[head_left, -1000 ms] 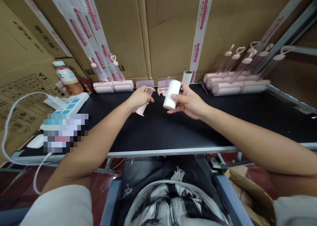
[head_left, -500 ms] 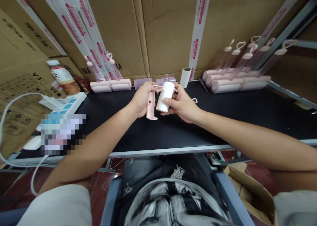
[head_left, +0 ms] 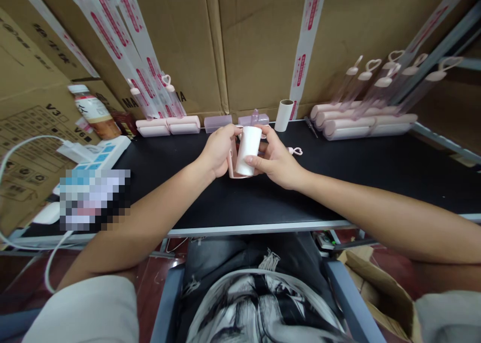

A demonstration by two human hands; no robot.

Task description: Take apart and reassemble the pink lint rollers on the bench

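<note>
Two parts are nearly joined: the left hand (head_left: pixel 218 150) grips the pink holder (head_left: pixel 232 168), the right hand (head_left: pixel 278 160) holds the white roll (head_left: pixel 248 145) against it; seating looks unfinished above the worktop (head_left: pixel 338 182).

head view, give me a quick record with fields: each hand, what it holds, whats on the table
left hand: grips pink holder
right hand: grips white roll, upright, set against the holder
table: black top
back edge: spare roll standing upright; pink rollers lying in a row
left side: bottle, power strip
</note>
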